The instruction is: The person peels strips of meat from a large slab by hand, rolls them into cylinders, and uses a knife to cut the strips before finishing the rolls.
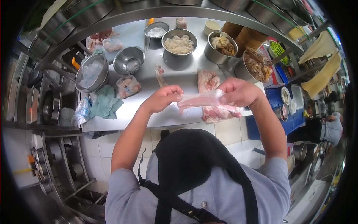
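Note:
Between my two hands, a strip of raw meat in thin clear plastic (pixel 199 100) is stretched out above the steel table (pixel 149 117). My left hand (pixel 164 98) pinches its left end between thumb and fingers. At the other end, my right hand (pixel 240 92) is closed on the plastic and meat. Larger pieces of raw meat (pixel 207 80) lie on the table behind and below the held strip, partly hidden by it and my right hand. A narrow strip of meat (pixel 160 75) rests behind my left hand.
Steel bowls (pixel 129 60), a green cloth (pixel 106 102) and a bagged item (pixel 128 86) are at the left. Pots (pixel 220 48) stand at the back right. A steel shelf (pixel 164 14) spans the back. A co-worker's hand (pixel 101 34) shows back left; another person (pixel 332 128) is far right.

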A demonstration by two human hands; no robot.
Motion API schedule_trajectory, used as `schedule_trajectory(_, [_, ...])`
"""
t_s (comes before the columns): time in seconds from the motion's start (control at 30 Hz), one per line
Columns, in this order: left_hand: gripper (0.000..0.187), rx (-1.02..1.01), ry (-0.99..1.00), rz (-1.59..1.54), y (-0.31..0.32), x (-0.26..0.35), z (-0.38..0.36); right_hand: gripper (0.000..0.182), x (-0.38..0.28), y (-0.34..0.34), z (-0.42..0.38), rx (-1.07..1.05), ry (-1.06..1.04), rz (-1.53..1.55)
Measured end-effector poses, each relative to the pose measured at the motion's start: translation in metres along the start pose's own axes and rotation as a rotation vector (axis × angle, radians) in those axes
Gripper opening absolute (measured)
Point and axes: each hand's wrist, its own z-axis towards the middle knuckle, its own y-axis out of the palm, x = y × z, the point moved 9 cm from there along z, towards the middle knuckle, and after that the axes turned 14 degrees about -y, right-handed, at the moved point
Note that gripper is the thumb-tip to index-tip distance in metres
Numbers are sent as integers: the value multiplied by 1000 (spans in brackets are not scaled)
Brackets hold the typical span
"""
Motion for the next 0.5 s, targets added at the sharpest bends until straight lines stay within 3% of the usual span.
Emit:
schedule_trajectory(0.07, [17, -1, -46, -79, -23, -18, -9, 18, 13, -1, 8, 28, 0, -46])
schedule_trajectory(0.13, [18, -7, -94, -154, -36, -26, -19, 21, 36, -1, 13, 91, 151, -47])
schedule_trajectory(0.23, [22, -54, -203, -272, -39, -38, -34, 29, 68, 1, 18, 114, 145, 111])
schedule_trajectory(0.3, [27, -172, -239, -85, -27, -39, -40, 35, 73, 6, 20, 104, 107, 261])
schedule_trajectory(0.5, [22, -154, -430, 47, -30, -55, -29, 33, 64, 24, 12, 133, -22, 253])
